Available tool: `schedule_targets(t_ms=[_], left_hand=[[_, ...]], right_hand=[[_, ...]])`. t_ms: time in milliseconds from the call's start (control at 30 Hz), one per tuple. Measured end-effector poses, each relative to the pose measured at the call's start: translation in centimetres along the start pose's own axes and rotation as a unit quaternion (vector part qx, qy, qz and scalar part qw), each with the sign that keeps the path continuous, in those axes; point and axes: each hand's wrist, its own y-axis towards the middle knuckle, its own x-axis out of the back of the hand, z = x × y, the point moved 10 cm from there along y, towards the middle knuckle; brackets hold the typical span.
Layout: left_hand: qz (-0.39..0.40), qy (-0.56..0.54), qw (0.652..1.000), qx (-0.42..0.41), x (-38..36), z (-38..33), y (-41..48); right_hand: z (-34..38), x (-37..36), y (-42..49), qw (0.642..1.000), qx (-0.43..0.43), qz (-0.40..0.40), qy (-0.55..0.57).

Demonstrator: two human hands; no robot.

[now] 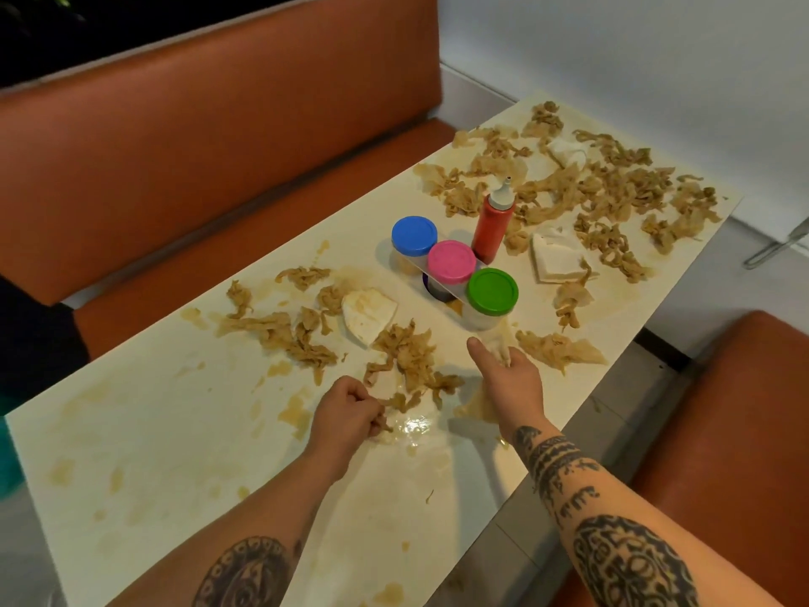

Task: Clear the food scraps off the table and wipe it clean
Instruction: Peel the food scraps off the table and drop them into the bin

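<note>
Head camera: we are mid-gathering, our left hand [350,411] pinching limp brown food strips [407,361] on the smeared cream table [153,431], our right hand [510,381] clutching a pale wet scrap [499,350]; next, we judge, more handfuls before wiping.

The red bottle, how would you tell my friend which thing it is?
Look at the long cream table covered in brown food scraps. Near its middle stand a blue-lidded jar, a pink-lidded jar and a green-lidded jar in a row. The red bottle stands just beyond the pink one, the only tall red thing, with a white pointed nozzle.
</note>
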Motion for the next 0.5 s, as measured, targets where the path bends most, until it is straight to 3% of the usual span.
schedule_targets(t_ms=[133,300,433,500], left_hand=[[-0.013,-0.108,0.993,0.042,2.1,0.7,-0.7],[-0.038,-0.170,0.984,0.049,4.8,0.9,-1.2],[-0.068,-0.053,0.996,0.003,6.7,0.4,-1.1],[-0.090,0.014,0.996,-0.020,7.3,0.2,-1.1]], right_hand=[[-1.0,-2.3,0.3,0.991,-0.006,0.031,-0.129],[-2.3,-5.2,0.3,0.944,0.067,0.089,-0.309],[-3.1,-5.7,0.5,0.928,0.075,0.082,-0.356],[-2.8,-5.9,0.1,0.937,0.086,0.087,-0.328]])
